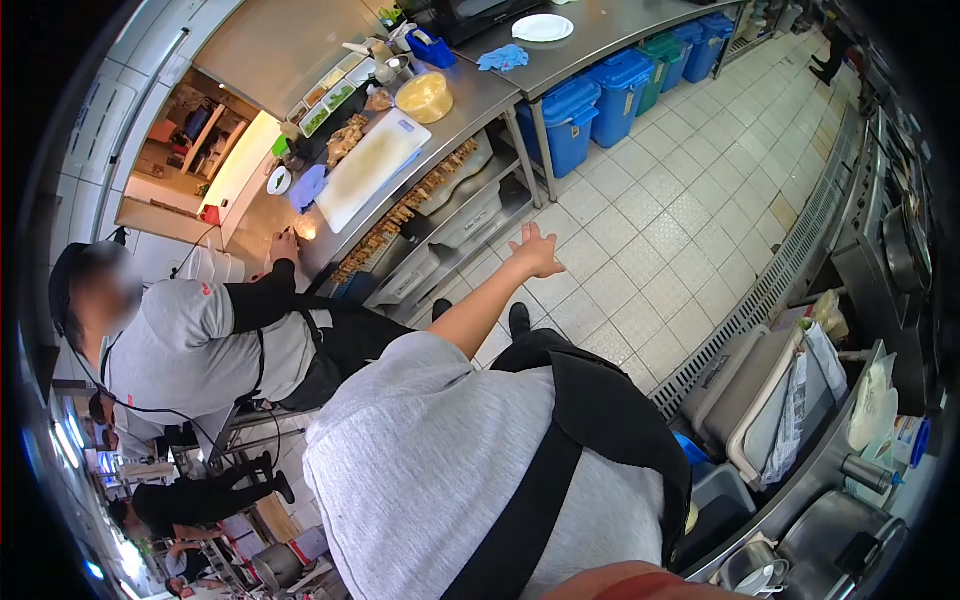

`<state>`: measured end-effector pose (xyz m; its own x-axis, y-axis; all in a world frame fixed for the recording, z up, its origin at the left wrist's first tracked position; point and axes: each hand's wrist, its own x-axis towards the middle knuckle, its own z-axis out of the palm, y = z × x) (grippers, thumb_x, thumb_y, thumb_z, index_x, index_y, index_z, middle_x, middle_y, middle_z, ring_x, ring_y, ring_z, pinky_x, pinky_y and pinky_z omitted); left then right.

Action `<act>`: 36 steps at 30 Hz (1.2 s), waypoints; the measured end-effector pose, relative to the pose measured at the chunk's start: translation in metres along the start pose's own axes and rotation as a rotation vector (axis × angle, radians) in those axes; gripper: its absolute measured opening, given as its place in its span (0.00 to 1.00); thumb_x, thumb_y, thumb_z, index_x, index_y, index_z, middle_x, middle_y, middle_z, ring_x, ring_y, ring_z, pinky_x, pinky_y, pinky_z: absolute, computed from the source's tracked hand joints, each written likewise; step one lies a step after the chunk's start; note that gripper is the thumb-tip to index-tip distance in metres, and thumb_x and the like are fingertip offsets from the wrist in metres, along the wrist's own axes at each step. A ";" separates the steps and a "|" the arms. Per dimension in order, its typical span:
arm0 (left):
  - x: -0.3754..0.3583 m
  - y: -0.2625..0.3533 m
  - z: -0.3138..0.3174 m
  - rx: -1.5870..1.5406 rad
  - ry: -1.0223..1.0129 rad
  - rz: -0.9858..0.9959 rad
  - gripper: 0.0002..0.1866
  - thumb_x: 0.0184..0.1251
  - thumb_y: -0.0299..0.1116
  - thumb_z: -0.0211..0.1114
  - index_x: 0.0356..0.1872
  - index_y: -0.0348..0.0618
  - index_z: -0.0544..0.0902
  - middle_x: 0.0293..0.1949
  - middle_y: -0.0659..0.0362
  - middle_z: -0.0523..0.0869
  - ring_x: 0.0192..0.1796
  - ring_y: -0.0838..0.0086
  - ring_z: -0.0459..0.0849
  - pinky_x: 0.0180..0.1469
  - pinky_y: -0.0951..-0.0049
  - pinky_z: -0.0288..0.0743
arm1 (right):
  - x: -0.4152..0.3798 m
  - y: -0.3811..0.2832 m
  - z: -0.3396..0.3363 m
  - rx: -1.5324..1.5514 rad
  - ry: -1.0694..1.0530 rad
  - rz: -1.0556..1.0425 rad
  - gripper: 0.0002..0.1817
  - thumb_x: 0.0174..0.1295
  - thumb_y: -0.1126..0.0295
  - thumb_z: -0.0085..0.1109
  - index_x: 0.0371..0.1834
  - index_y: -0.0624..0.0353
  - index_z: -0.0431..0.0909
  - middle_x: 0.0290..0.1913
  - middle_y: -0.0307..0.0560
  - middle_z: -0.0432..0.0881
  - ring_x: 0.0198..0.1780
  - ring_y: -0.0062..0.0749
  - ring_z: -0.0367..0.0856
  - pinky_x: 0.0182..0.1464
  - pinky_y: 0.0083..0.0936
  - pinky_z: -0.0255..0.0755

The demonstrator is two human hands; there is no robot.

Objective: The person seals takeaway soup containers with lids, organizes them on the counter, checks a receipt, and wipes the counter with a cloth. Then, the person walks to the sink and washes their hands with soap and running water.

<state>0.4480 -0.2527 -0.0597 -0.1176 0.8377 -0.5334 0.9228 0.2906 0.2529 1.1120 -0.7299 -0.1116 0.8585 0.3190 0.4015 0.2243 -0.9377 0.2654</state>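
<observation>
Your left hand hangs spread and empty over the floor, near the counter. Swing wide and you may hit the co-worker beside it.

I cannot tell how your right hand is held.

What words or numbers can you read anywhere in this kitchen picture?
None can be read.
Grey lidded bin: dark marks on the lid, too blurred to read.
Printed paper tucked beside the bin: print too small to read.
Co-worker's grey shirt sleeve: a small red mark, too small to read.
Blue bins under the steel table: no labels showing.
</observation>
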 end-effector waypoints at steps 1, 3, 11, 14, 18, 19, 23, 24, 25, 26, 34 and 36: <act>0.001 -0.003 0.000 -0.008 -0.002 -0.003 0.42 0.53 0.52 0.68 0.66 0.41 0.63 0.70 0.32 0.42 0.73 0.40 0.38 0.63 0.32 0.51 | -0.001 -0.005 -0.005 0.008 0.013 0.004 0.14 0.66 0.64 0.48 0.39 0.61 0.82 0.33 0.51 0.82 0.34 0.45 0.81 0.38 0.38 0.74; 0.005 -0.013 0.003 0.007 -0.017 -0.020 0.44 0.52 0.53 0.68 0.68 0.44 0.61 0.70 0.32 0.42 0.73 0.40 0.38 0.63 0.31 0.51 | -0.001 -0.012 -0.018 0.025 0.045 0.018 0.14 0.66 0.64 0.48 0.39 0.61 0.82 0.33 0.51 0.82 0.34 0.45 0.81 0.38 0.39 0.75; 0.017 -0.045 0.006 -0.081 -0.014 -0.054 0.44 0.51 0.52 0.69 0.67 0.42 0.62 0.70 0.31 0.42 0.73 0.39 0.38 0.63 0.31 0.51 | -0.005 -0.129 -0.141 0.430 0.369 -0.001 0.15 0.66 0.64 0.48 0.39 0.62 0.82 0.35 0.52 0.83 0.36 0.46 0.81 0.40 0.39 0.75; 0.025 -0.061 -0.004 -0.131 -0.014 -0.054 0.46 0.50 0.51 0.70 0.67 0.42 0.61 0.70 0.32 0.43 0.73 0.40 0.40 0.64 0.32 0.51 | -0.009 -0.253 -0.167 0.952 0.262 -0.237 0.16 0.65 0.63 0.50 0.36 0.66 0.82 0.34 0.56 0.82 0.36 0.50 0.80 0.41 0.40 0.74; 0.049 -0.105 -0.024 -0.203 0.088 -0.061 0.48 0.48 0.47 0.72 0.68 0.39 0.56 0.70 0.34 0.44 0.73 0.41 0.43 0.66 0.37 0.53 | -0.067 -0.458 -0.225 1.210 0.026 -0.710 0.11 0.65 0.71 0.51 0.43 0.68 0.77 0.42 0.58 0.79 0.44 0.50 0.75 0.51 0.37 0.68; 0.056 -0.120 -0.030 -0.221 0.141 -0.049 0.49 0.48 0.48 0.72 0.68 0.39 0.57 0.70 0.34 0.47 0.73 0.41 0.45 0.67 0.42 0.52 | -0.095 -0.503 -0.266 1.366 -0.006 -0.834 0.10 0.64 0.74 0.53 0.44 0.68 0.77 0.43 0.57 0.78 0.46 0.49 0.75 0.53 0.37 0.67; 0.077 -0.181 -0.063 -0.310 0.406 -0.045 0.50 0.45 0.47 0.73 0.67 0.34 0.58 0.68 0.35 0.55 0.71 0.43 0.51 0.71 0.56 0.51 | -0.196 -0.651 -0.374 1.548 -0.135 -1.364 0.09 0.58 0.77 0.57 0.42 0.62 0.78 0.44 0.51 0.79 0.50 0.48 0.74 0.61 0.44 0.61; 0.083 -0.195 -0.072 -0.353 0.469 -0.052 0.49 0.45 0.46 0.74 0.67 0.33 0.58 0.68 0.35 0.55 0.71 0.43 0.51 0.70 0.55 0.53 | -0.220 -0.685 -0.396 1.598 -0.131 -1.531 0.09 0.57 0.77 0.58 0.41 0.61 0.78 0.43 0.50 0.79 0.51 0.46 0.75 0.63 0.45 0.59; 0.088 -0.209 -0.082 -0.393 0.529 -0.059 0.49 0.45 0.45 0.74 0.66 0.33 0.58 0.68 0.35 0.56 0.71 0.43 0.51 0.70 0.54 0.54 | -0.242 -0.713 -0.422 1.566 -0.110 -1.692 0.07 0.60 0.76 0.56 0.41 0.61 0.77 0.43 0.50 0.79 0.49 0.47 0.75 0.62 0.43 0.60; 0.087 -0.214 -0.098 -0.404 0.593 -0.087 0.48 0.44 0.42 0.74 0.65 0.30 0.60 0.66 0.36 0.60 0.70 0.45 0.56 0.70 0.61 0.54 | -0.266 -0.736 -0.446 1.566 -0.142 -1.762 0.06 0.60 0.75 0.57 0.40 0.61 0.77 0.43 0.49 0.79 0.49 0.46 0.75 0.63 0.43 0.59; 0.116 -0.240 -0.172 -0.631 0.909 -0.181 0.51 0.41 0.42 0.76 0.65 0.27 0.58 0.63 0.37 0.65 0.66 0.49 0.64 0.68 0.62 0.58 | -0.403 -0.927 -0.548 1.627 -0.128 -2.154 0.07 0.56 0.73 0.60 0.38 0.61 0.78 0.41 0.48 0.79 0.48 0.49 0.73 0.59 0.43 0.62; 0.124 -0.245 -0.184 -0.673 0.952 -0.281 0.52 0.39 0.40 0.77 0.64 0.24 0.57 0.63 0.36 0.64 0.67 0.48 0.62 0.69 0.63 0.57 | -0.427 -0.970 -0.560 1.605 -0.117 -2.239 0.09 0.54 0.73 0.62 0.38 0.60 0.78 0.42 0.48 0.79 0.50 0.53 0.71 0.57 0.43 0.64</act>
<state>0.1401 -0.1352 -0.0389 -0.7703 0.6296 0.1015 0.4779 0.4644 0.7456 0.2698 0.1210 -0.0492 -0.7269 0.3660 0.5810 0.1448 0.9088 -0.3913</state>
